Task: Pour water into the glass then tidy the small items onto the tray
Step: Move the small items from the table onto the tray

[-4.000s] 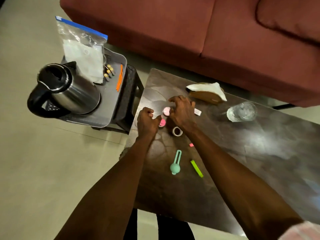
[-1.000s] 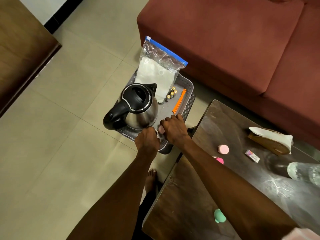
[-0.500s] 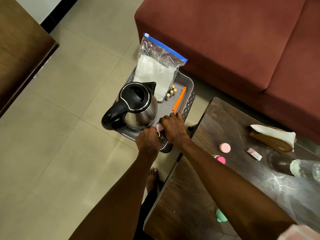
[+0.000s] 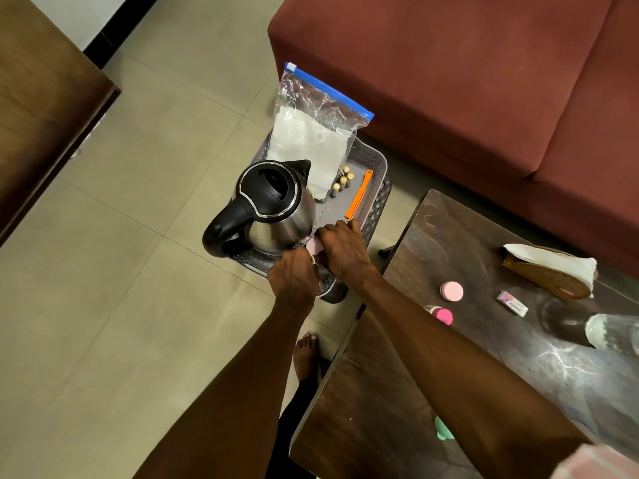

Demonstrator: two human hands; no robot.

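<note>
Both hands are over the near corner of the grey tray (image 4: 378,167), right beside the steel kettle (image 4: 276,209). My right hand (image 4: 342,248) pinches a small pink item (image 4: 315,246) low over the tray. My left hand (image 4: 294,276) is closed, with a small white item (image 4: 312,259) showing at its fingertips. On the tray lie a zip bag (image 4: 316,133), several batteries (image 4: 343,180) and an orange stick (image 4: 359,198). The glass (image 4: 612,335) with water stands at the table's right edge.
The dark table (image 4: 484,357) holds a pink round lid (image 4: 451,291), a pink-capped little jar (image 4: 441,314), an eraser (image 4: 511,302), a tissue holder (image 4: 549,271) and a green item (image 4: 443,432). A red sofa (image 4: 449,81) stands behind. My bare foot (image 4: 306,354) is on the floor tiles.
Four seconds ago both hands were picking small items off the table. They have since moved left to the tray and in the last second sank slightly beside the kettle.
</note>
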